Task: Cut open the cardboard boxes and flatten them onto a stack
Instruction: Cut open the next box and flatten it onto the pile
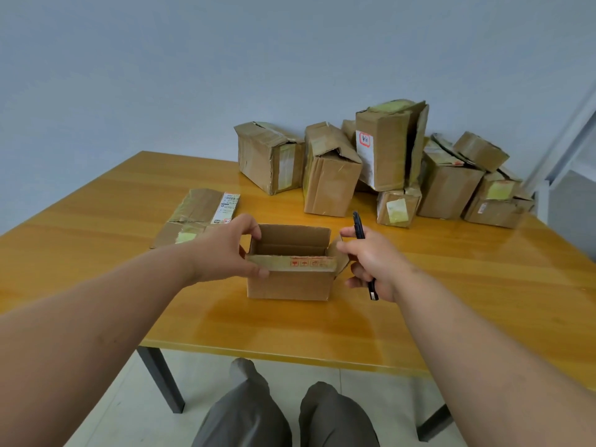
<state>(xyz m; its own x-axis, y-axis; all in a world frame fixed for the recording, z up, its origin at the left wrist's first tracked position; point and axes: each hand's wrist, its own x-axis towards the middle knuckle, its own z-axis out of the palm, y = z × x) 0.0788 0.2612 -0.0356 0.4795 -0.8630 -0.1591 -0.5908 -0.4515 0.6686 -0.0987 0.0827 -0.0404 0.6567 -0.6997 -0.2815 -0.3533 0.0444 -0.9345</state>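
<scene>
A small cardboard box [290, 283] stands upright on the wooden table [322, 330] with its top flaps open and its inside showing. My left hand [230, 250] grips the box's left flap, thumb on the near edge and fingers over the far corner. My right hand [371, 262] holds a black utility knife [363, 253] upright in its fist while its forefinger and thumb pinch the right flap. A flattened box [196, 217] with a white label lies on the table to the left.
Several closed, taped cardboard boxes [387, 166] are piled at the table's far right against the pale wall. My knees [283, 411] show below the table's near edge, between its dark metal legs. A white frame [567, 150] stands at the far right.
</scene>
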